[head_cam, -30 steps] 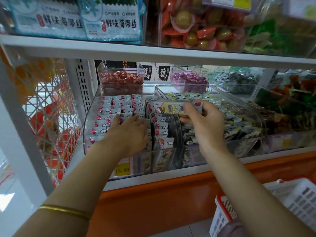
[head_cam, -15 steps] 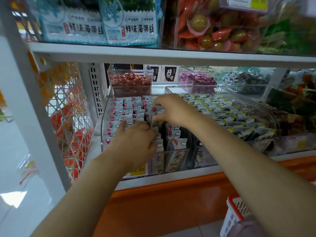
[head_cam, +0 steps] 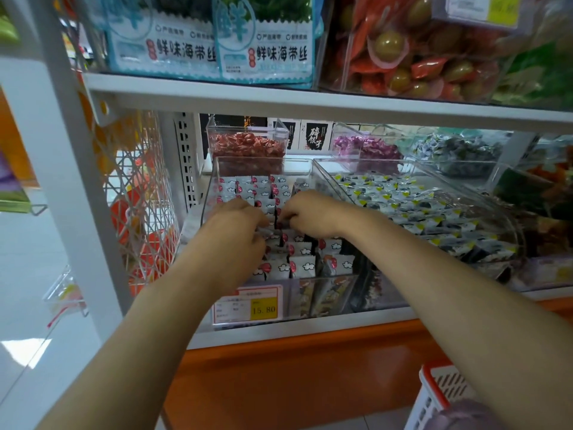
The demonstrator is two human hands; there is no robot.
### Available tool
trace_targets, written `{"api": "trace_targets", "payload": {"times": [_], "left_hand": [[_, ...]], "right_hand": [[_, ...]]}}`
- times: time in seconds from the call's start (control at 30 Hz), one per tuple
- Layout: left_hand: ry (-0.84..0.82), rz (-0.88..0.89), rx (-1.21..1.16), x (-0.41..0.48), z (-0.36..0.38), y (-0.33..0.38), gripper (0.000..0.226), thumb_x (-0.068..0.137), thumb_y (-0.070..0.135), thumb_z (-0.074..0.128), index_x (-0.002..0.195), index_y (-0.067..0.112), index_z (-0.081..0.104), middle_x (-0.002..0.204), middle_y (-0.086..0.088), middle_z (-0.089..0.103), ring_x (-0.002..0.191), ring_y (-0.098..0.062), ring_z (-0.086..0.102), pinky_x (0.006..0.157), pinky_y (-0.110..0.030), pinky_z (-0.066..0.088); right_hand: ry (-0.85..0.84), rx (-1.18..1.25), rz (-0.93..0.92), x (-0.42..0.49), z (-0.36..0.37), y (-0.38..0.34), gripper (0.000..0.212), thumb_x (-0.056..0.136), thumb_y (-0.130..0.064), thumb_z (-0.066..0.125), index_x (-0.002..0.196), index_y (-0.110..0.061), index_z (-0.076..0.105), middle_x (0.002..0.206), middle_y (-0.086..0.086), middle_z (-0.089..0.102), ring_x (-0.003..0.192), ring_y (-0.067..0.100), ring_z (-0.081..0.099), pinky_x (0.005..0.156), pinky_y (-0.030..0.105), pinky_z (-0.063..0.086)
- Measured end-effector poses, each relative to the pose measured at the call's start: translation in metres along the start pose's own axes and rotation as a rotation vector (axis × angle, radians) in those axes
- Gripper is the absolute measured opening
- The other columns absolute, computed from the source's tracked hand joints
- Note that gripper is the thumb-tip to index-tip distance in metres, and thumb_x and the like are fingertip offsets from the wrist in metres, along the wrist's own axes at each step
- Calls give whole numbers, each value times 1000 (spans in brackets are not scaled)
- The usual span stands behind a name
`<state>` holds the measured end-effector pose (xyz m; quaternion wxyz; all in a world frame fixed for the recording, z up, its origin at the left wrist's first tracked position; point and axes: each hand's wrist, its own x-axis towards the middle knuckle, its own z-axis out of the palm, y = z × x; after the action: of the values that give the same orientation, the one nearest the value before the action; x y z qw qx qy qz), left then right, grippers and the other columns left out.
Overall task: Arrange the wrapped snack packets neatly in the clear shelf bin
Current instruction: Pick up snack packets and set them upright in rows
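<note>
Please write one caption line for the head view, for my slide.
Left hand and right hand pinch white wrapped snack packets in the clear plastic shelf bin.

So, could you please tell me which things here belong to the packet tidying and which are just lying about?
In the job: clear bin, snack packets in it, left hand and right hand among them.
Lying about: price tag, yellow-marked packets next door, red sweets tub, seaweed bags above, basket.
</note>
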<state>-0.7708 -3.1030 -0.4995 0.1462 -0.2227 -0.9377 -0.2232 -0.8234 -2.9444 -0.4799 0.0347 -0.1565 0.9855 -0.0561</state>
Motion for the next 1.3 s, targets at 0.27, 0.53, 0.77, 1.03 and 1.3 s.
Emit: {"api": "trace_targets", "payload": {"times": [0.27,0.53,0.77,1.03,1.3], "left_hand": [[-5,-36,-6,0,-3,3,37,90,8,43,124,13,56,126,-6,48,118,-23,41,93,-26,34],[7,-59,-29,0,-5,3,35,92,10,44,124,13,57,128,-6,48,120,-23,41,96,-27,34],[67,-89,-107,2,-3,4,35,93,10,45,126,14,55,134,-6,45,118,-21,45,83,-13,28],[187,-153,-321,4,-2,10,38,95,10,45,131,15,51,132,-5,52,100,-14,53,70,-14,39],[38,-316,-842,-2,2,25,19,96,22,48,90,24,67,95,-7,68,85,-20,65,86,-49,53]], "right_hand": [[239,102,18,10,-18,15,41,87,13,40,110,-5,68,120,11,64,110,21,59,92,28,44],[219,-68,-10,38,2,22,12,85,-16,67,94,-11,71,103,7,69,96,21,62,84,31,46],[419,274,11,14,-17,27,8,87,-10,62,82,-14,58,88,1,61,82,15,55,77,31,48],[1030,709,114,-67,-7,28,10,91,-10,58,81,-13,54,81,-1,58,75,19,60,66,33,53],[828,1314,184,-101,22,10,8,92,-4,54,86,-7,58,81,6,64,60,7,64,56,20,55]]}}
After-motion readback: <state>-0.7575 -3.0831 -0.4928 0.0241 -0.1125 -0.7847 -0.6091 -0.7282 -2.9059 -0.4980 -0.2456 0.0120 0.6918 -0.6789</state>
